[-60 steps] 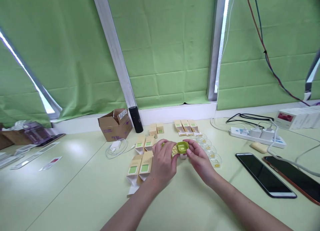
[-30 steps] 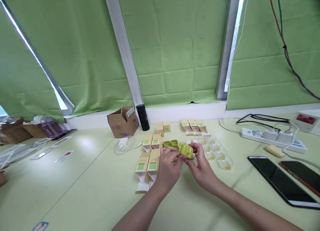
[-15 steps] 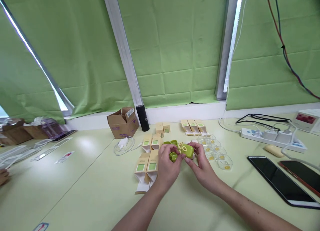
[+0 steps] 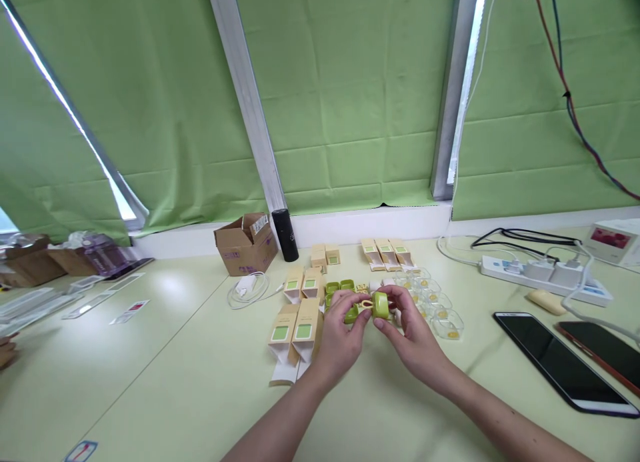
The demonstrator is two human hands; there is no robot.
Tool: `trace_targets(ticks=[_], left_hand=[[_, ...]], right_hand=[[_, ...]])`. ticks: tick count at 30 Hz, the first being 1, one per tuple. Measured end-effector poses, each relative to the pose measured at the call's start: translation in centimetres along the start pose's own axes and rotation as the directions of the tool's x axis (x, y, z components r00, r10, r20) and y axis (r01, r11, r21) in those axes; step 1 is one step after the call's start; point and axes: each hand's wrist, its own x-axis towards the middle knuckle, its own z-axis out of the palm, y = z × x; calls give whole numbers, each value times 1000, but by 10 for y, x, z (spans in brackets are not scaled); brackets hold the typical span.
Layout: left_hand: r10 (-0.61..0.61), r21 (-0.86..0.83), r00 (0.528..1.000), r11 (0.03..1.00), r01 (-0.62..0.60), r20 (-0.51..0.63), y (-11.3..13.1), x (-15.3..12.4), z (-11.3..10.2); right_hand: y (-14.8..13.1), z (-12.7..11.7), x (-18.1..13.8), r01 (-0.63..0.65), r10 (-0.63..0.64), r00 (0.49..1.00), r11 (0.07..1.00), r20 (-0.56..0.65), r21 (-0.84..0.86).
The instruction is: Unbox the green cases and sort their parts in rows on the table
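Note:
My right hand (image 4: pixel 411 330) grips a small rounded green case (image 4: pixel 381 305) between thumb and fingers. At the case's left side, my left hand (image 4: pixel 341 334) pinches a cream-yellow loop (image 4: pixel 367 304) that touches the case; whether it is fastened there I cannot tell. Behind my left fingers lie several more green cases (image 4: pixel 333 287), partly covered by the hand. Small yellow loop pieces (image 4: pixel 361 288) rest beside them. Several clear plastic cases with yellow spots (image 4: pixel 447 325) stand in rows right of my right hand.
Open small cartons with green windows (image 4: pixel 306 330) stand left of my hands, and others (image 4: pixel 385 254) farther back. A brown cardboard box (image 4: pixel 246 247), black cylinder (image 4: pixel 285 235) and white charger cable (image 4: pixel 247 287) sit at the back. A power strip (image 4: pixel 545 279) and tablet (image 4: pixel 565 362) lie right.
The green case has turned, so its loop now points left toward my left fingers instead of facing up. My left hand has shifted slightly down and pinches the loop.

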Motion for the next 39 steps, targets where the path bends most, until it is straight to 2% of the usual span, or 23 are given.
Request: trace_targets(ticks=[12,19,26,34,39], left_hand=[[80,66,997,995,-79,-9,-7,-3,-2],[56,-32,998,998,-57,-32,-13,-3,-1],[54,-126,998,990,-59,-41,-12,-5,2],[30,-213,997,976,-43,-66,-19,-6,5],[35,-223,997,974,-49,-68,-19,-6,4]], right_hand=[[8,-4,-1,0,1,1000,999,21,-50],[-1,-3,-1,21,-19,999,999,41,-50],[-2,-4,-2,88,-83,996,984,39,-153],[-5,-4,-1,102,-98,995,985,31,-137],[-4,-5,-1,51,-48,998,996,44,-68]])
